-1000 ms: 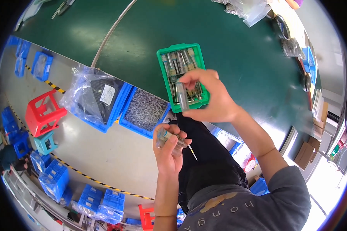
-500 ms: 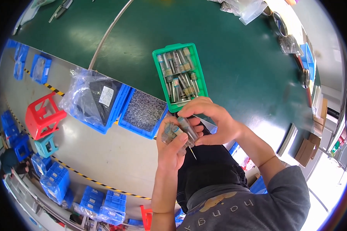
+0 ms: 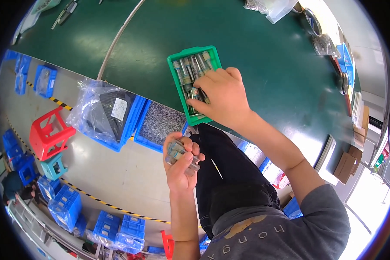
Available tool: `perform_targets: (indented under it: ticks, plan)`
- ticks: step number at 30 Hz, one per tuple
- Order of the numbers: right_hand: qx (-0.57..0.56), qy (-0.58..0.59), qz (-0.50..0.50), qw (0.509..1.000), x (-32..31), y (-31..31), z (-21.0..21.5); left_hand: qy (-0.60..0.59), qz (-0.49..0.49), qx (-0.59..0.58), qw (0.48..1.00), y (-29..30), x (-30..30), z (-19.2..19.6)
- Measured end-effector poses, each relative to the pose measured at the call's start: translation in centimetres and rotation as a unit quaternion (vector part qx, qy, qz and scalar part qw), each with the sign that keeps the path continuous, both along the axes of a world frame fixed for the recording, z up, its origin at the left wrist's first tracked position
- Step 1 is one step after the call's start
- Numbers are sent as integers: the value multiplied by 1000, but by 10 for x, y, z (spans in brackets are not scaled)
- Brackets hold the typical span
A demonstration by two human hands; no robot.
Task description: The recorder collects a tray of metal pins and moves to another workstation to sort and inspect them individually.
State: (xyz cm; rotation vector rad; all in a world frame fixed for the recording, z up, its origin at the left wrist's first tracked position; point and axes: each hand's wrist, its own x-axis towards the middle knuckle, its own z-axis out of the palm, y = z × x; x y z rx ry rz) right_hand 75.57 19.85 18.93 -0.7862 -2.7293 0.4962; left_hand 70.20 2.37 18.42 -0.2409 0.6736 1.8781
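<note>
Evidently, fingers on the left hand (image 3: 181, 172) are gripping several vials (image 3: 176, 150), whose crowding could be letting one slip; the right hand (image 3: 223, 97), whose hold I can't tell, is hanging over more vials (image 3: 195, 65) in the green tray (image 3: 196, 49) on the surface (image 3: 268, 69).

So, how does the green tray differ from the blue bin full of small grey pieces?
Place: the green tray is on the table, while the blue bin is just beyond its edge. Contents: the tray holds clear tubes laid side by side; the bin holds a loose mass of grey pieces. Handling: the right hand is at the tray; neither hand reaches into the bin. Both are open-topped.
</note>
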Motion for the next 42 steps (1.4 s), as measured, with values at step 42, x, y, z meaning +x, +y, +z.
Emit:
perform_targets:
  ticks: [42]
  plan:
    - [-277, 126, 93, 948, 45, -26, 25, -24, -111, 2, 994, 0, 19, 2]
